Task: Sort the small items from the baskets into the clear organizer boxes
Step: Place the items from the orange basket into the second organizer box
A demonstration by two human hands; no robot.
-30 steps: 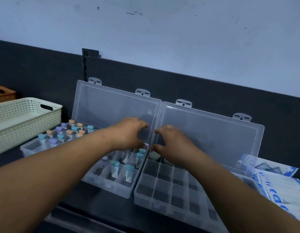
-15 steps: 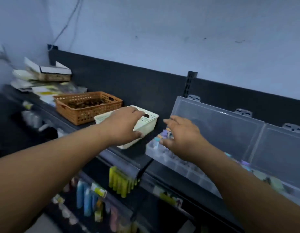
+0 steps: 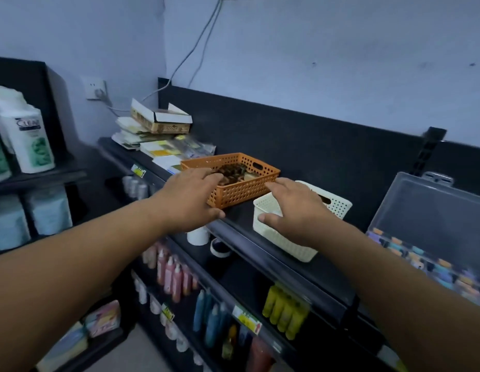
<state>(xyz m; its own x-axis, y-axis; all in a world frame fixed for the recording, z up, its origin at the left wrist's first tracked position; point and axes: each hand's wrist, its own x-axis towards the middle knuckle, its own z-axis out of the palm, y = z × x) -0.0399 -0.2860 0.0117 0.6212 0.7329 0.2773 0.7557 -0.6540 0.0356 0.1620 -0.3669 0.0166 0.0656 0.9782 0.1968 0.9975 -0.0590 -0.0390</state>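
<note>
An orange perforated basket (image 3: 241,193) with dark small items inside sits on the black top shelf. Beside it to the right stands a cream perforated basket (image 3: 281,244). My left hand (image 3: 191,197) reaches over the orange basket's near left corner, fingers extended and holding nothing. My right hand (image 3: 295,210) hovers over the cream basket with fingers spread, also holding nothing. At the far right a clear organizer box (image 3: 432,232) stands with its lid up, several pastel-capped small items in its compartments.
Behind the orange basket lie stacked cardboard boxes and papers (image 3: 158,127). Lower shelves hold coloured bottles (image 3: 284,307) and pink tubes (image 3: 171,272). White shampoo bottles (image 3: 26,135) stand on a shelf at the left. A wall socket and cables are behind.
My view has swung left from the organizer boxes toward the baskets. Both hands moved left, from over the organizers to over the orange and cream baskets.
</note>
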